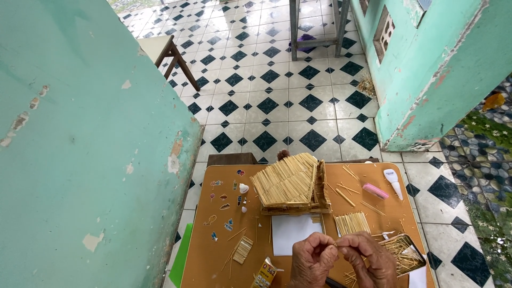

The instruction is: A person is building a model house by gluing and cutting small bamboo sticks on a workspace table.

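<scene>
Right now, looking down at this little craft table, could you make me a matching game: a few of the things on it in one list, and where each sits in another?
Things:
1. stick-built roof model
2. pink comb-like piece
3. white paper sheet
4. metal tray of sticks

Places:
A. beside the right hand
B. far right part of the table
C. far middle of the table
D. just in front of the roof model

Pairs: 1-C, 2-B, 3-D, 4-A

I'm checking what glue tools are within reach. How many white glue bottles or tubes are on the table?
1: a white glue bottle lies near the table's far right edge, beside a pink comb-like piece. Others may be hidden behind the stick roof model.
</scene>
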